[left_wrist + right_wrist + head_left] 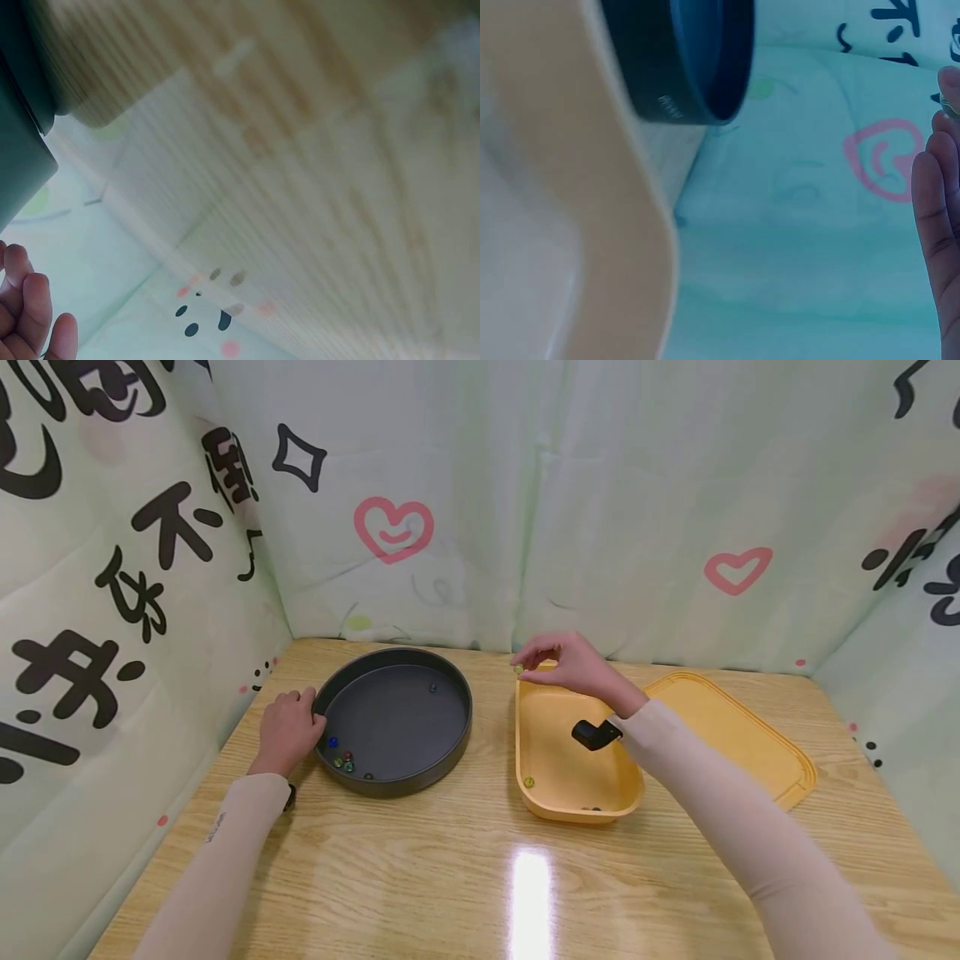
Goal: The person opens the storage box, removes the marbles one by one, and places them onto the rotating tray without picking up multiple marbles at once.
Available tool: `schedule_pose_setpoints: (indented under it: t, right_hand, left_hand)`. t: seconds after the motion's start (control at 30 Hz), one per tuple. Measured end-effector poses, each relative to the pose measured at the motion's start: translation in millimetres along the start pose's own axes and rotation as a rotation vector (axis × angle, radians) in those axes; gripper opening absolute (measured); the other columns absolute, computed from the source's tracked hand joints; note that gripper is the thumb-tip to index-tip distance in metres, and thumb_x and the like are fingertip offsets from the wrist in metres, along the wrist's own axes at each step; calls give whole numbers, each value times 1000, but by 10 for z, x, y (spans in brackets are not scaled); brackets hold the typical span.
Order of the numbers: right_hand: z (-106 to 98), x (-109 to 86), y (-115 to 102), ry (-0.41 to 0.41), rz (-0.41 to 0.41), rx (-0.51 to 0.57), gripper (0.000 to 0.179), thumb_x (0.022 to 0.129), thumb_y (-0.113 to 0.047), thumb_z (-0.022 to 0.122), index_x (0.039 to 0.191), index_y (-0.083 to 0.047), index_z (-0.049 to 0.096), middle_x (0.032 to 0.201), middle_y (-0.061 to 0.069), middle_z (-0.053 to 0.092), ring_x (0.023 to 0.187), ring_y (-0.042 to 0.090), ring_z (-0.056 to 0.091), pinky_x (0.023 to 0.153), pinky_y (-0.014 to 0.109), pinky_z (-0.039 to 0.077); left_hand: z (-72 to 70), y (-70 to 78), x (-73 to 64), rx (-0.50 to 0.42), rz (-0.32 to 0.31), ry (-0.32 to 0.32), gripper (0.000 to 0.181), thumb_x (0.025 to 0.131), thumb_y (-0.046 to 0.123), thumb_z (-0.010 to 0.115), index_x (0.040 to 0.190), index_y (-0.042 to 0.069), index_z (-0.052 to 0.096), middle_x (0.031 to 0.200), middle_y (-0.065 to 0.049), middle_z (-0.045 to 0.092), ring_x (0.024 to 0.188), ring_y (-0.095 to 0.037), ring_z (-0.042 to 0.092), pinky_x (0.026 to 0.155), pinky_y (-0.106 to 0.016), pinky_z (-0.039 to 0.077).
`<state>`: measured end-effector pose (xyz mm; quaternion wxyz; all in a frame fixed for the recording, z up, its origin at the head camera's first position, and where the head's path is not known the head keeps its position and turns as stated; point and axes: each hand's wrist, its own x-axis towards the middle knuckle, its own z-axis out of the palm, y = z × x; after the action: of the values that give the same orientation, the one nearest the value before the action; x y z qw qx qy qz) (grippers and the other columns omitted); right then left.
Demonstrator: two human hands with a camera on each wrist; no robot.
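Observation:
At the left, a round dark pan (pixel 397 718) holds several small glass marbles (pixel 345 764), most of them near its front left side. My left hand (pixel 287 731) grips the left rim of this pan, with the thumb over the edge. In the left wrist view its curled fingers (pixel 34 307) show below the pan's wall (pixel 22 161). Between thumb and fingertips, my right hand (pixel 573 668) pinches a yellowish marble (pixel 519 669) over the far left corner of a yellow rectangular container (pixel 577 735). A yellow marble (pixel 529 782) lies inside that container at the front left.
A yellow lid (pixel 731 735) lies flat to the right of the container, partly behind the right sleeve. The wooden table (pixel 420 877) is bordered by printed curtains (pixel 487 527) at the back and both sides. A dark marble (pixel 596 809) shows at the container's front wall.

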<state>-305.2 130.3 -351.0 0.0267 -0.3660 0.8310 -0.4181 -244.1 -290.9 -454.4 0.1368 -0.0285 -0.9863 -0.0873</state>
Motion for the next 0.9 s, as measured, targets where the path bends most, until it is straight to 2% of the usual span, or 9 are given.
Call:
schedule_pose_setpoints:
  t: [0.27, 0.47, 0.63, 0.9]
  right_hand:
    - [130, 346, -160, 32, -20, 71, 20, 80, -8, 72, 99, -2, 71, 95, 16, 69, 78, 8, 62, 77, 24, 51]
    - [316, 607, -191, 31, -3, 90, 20, 80, -9, 72, 99, -3, 71, 95, 16, 70, 79, 13, 63, 79, 32, 52]
    - [505, 808, -189, 8, 13, 106, 20, 80, -9, 72, 99, -3, 71, 95, 14, 70, 79, 17, 64, 75, 31, 53]
    - [841, 1054, -150, -64, 66, 150, 20, 82, -11, 71, 100, -4, 72, 94, 13, 70, 80, 16, 64, 76, 25, 53]
  left_hand:
    - [-16, -2, 1, -3, -10, -13, 28, 82, 11, 48, 105, -5, 52, 91, -27, 58, 79, -40, 51, 70, -53, 43]
    - [-4, 0, 4, -7, -6, -19, 30, 82, 12, 47, 107, -5, 52, 92, -26, 58, 80, -40, 51, 70, -53, 43]
    - [8, -18, 8, -6, -19, -35, 31, 83, 12, 47, 109, -5, 52, 93, -26, 58, 82, -40, 51, 71, -52, 42]
    - [13, -19, 6, 1, -10, -28, 26, 82, 12, 48, 103, -4, 51, 87, -25, 56, 77, -38, 50, 66, -49, 41]
